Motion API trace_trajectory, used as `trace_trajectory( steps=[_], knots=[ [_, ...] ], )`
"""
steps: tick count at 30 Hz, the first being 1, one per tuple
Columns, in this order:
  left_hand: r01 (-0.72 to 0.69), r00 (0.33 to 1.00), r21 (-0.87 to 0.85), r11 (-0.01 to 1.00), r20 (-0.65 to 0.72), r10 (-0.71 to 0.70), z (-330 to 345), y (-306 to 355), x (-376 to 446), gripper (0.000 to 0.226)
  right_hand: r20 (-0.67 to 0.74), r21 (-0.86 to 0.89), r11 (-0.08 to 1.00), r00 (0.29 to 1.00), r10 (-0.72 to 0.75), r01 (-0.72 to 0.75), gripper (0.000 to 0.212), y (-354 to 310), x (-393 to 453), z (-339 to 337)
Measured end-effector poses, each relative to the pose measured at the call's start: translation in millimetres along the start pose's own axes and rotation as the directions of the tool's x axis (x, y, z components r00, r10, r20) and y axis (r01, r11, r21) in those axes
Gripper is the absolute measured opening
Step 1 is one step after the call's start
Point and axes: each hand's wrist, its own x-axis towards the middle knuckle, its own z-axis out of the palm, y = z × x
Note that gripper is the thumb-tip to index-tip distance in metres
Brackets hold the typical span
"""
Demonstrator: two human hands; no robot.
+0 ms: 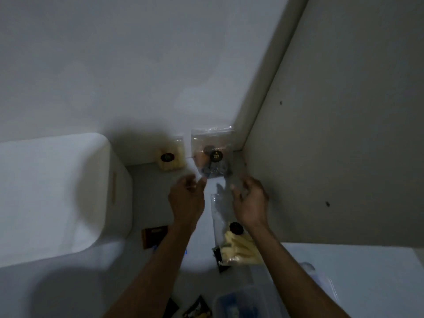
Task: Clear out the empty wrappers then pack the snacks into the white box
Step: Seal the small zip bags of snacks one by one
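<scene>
The white box (57, 193) stands on the left of the shelf. In the far corner a clear bag of dark cookies (212, 154) leans against the wall, with a pack of pale yellow snacks (171, 157) to its left. My left hand (187, 198) reaches up just below the clear bag, fingers apart and empty. My right hand (250, 203) is beside it with curled fingers, and blurred clear film lies at its fingertips; whether it grips the film is unclear. A clear wrapper (218, 203) lies between my hands. A bag of yellow sticks (238, 246) sits under my right wrist.
A brown packet (154, 236) lies next to the box's near corner. A clear plastic container (238, 301) and a dark wrapper (198, 308) sit at the bottom. A grey side panel (332, 134) closes off the right. The picture is dim and blurred.
</scene>
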Motion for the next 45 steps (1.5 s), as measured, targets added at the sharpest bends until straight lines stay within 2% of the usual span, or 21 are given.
trace_trajectory(
  steps=[2, 4, 6, 8, 11, 15, 17, 19, 22, 25, 29, 31, 33, 36, 42, 45],
  knots=[
    [0.082, 0.992, 0.116, 0.99, 0.089, -0.093, 4, -21, -19, 0.032, 0.06, -0.055, 0.998, 0.998, -0.027, 0.03, 0.028, 18, -28, 4],
    [0.126, 0.97, 0.24, 0.963, 0.174, -0.17, 14, -42, -34, 0.038, 0.127, -0.19, 0.981, 0.992, -0.021, 0.045, 0.044, 38, -48, 13],
    [0.219, 0.939, 0.239, 0.946, 0.212, -0.271, 24, -54, -46, 0.044, 0.14, -0.27, 0.963, 0.989, 0.049, -0.009, 0.05, 52, -59, 18],
    [0.286, 0.92, 0.221, 0.933, 0.208, -0.331, 30, -58, -55, 0.036, 0.124, -0.257, 0.965, 0.989, 0.083, -0.048, 0.048, 58, -67, 20],
    [0.296, 0.928, 0.179, 0.938, 0.18, -0.327, 36, -62, -62, 0.012, 0.127, -0.171, 0.984, 0.99, 0.062, -0.04, 0.05, 63, -72, 20],
    [0.29, 0.946, 0.067, 0.955, 0.133, -0.297, 30, -67, -67, 0.014, 0.07, -0.059, 0.997, 0.996, 0.057, -0.053, 0.053, 63, -77, 19],
    [0.249, 0.965, -0.002, 0.968, 0.087, -0.248, 20, -64, -71, 0.018, 0.057, 0.019, 0.997, 0.995, 0.078, -0.079, 0.052, 59, -80, 16],
    [0.202, 0.976, -0.047, 0.978, 0.088, -0.198, 3, -55, -78, 0.009, 0.049, 0.138, 0.983, 0.992, 0.112, -0.118, 0.051, 49, -84, 12],
    [0.174, 0.979, -0.173, 0.969, 0.132, -0.152, -27, -45, -87, 0.005, 0.078, 0.331, 0.924, 0.981, 0.176, -0.192, 0.057, 19, -91, -4],
    [0.119, 0.987, -0.245, 0.962, 0.135, -0.088, -62, -35, -97, 0.003, 0.097, 0.472, 0.861, 0.982, 0.162, -0.188, 0.057, -21, -98, -26],
    [0.016, 0.992, -0.286, 0.958, 0.126, 0.021, -109, -15, -116, 0.003, 0.157, 0.644, 0.75, 0.986, 0.064, -0.151, 0.019, -74, -109, -52],
    [-0.092, 0.988, -0.31, 0.946, 0.09, 0.125, -135, -3, -133, 0.008, 0.184, 0.696, 0.708, 0.983, -0.013, -0.121, 0.011, -97, -124, -67],
    [-0.188, 0.975, -0.374, 0.908, 0.041, 0.218, -156, 12, -147, 0.01, 0.196, 0.7, 0.711, 0.977, -0.088, -0.076, 0.011, -114, -134, -77],
    [-0.252, 0.962, -0.465, 0.849, -0.026, 0.271, -189, 35, -172, 0.014, 0.205, 0.704, 0.71, 0.961, -0.187, -0.011, 0.004, -137, -160, -94],
    [-0.388, 0.921, -0.432, 0.814, -0.153, 0.358, -245, 55, -215, 0.013, 0.213, 0.707, 0.7, 0.915, -0.342, 0.097, 0.01, -170, -205, -121],
    [-0.402, 0.915, -0.42, 0.814, -0.146, 0.377, -263, 55, -233, 0.009, 0.218, 0.581, 0.776, 0.871, -0.44, 0.247, 0.021, -191, -219, -140]
  ],
)
